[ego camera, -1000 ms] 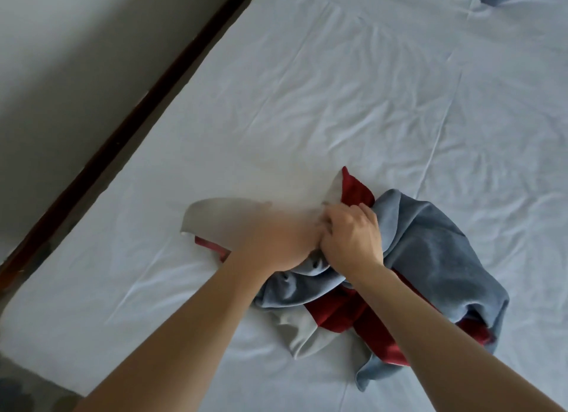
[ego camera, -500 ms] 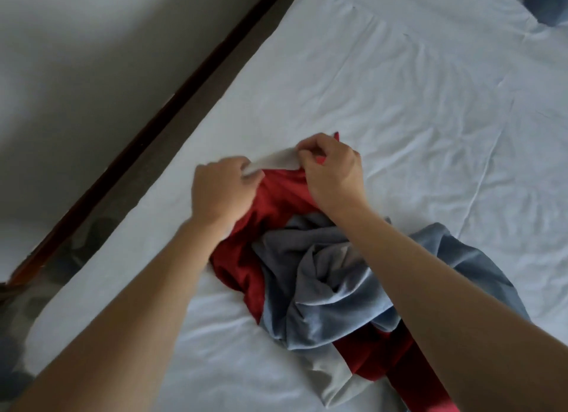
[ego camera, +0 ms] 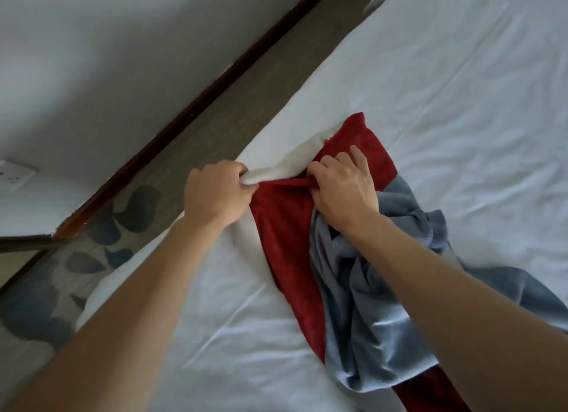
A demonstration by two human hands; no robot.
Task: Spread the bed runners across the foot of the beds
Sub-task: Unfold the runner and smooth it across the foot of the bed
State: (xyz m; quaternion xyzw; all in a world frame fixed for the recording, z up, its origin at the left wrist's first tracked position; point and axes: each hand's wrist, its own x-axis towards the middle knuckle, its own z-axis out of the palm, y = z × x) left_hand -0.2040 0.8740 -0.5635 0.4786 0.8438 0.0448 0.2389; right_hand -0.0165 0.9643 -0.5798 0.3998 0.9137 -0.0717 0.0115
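Near the bed's (ego camera: pixel 445 82) edge, the left hand (ego camera: pixel 215 193) and right hand (ego camera: pixel 344 184) each pinch the bunched red-and-blue bed runner (ego camera: pixel 285 236).

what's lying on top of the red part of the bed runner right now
A bunched blue-grey part of the runner lies over the red part, and the right hand pinches a red fold. How far the red continues beneath the blue cannot be seen.

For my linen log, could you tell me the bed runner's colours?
Red and grey-blue with pale backing on the bed runner, head view.
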